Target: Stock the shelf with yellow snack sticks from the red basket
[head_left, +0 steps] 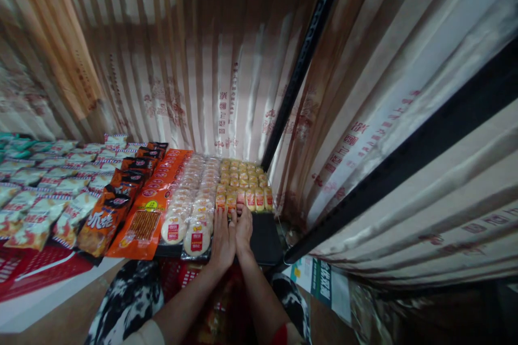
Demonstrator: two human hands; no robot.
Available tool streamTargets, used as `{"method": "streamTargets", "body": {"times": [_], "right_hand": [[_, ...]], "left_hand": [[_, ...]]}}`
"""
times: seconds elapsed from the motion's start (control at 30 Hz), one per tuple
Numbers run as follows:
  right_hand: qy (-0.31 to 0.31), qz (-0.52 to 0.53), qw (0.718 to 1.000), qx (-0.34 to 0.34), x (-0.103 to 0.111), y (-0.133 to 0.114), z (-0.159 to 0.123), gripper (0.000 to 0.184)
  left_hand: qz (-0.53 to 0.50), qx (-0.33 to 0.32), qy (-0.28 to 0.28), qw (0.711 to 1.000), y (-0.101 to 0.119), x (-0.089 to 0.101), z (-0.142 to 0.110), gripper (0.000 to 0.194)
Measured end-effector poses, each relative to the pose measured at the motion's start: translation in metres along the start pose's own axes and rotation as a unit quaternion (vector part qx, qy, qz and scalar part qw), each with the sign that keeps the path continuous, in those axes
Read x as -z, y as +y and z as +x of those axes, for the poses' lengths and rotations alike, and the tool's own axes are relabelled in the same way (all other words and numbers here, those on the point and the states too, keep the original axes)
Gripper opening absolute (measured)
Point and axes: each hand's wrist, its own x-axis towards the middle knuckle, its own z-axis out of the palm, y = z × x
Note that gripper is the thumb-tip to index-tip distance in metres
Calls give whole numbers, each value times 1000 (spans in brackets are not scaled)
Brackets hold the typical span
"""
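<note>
Small yellow wrapped snack packets (259,199) stand in rows at the right end of the shelf display. My left hand (222,240) reaches to the front row, fingers stretched out against the packets at its left end. Close beside it, my right hand (244,229) has its fingers bent at a reddish-yellow snack packet (240,197) in the same row; the fingers partly hide their contact. Left of my hands stand two rows of round rice crackers (197,237) in clear wrappers with red labels. The black shelf surface (265,237) shows right of my right hand.
Orange stick-snack bags (141,226), dark orange bags (101,221) and pale bags (38,221) fill the shelf leftward. A red basket (48,269) sits below. Black shelf posts (301,64) rise at the right, before printed sheeting (182,75). A printed carton (324,285) lies low right.
</note>
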Motion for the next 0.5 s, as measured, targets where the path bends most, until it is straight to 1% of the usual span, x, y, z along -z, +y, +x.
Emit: {"method": "streamTargets", "body": {"times": [0.13, 0.37, 0.5], "right_hand": [[2, -16, 1000, 6, 1, 0, -2, 23], [-2, 20, 1000, -24, 1, 1, -4, 14], [4, 36, 999, -33, -1, 3, -4, 16]], "left_hand": [[9, -12, -2, 1000, -2, -3, 0, 55], [19, -20, 3, 1000, -10, -12, 2, 51], [11, -30, 0, 1000, -11, -15, 2, 51]]}}
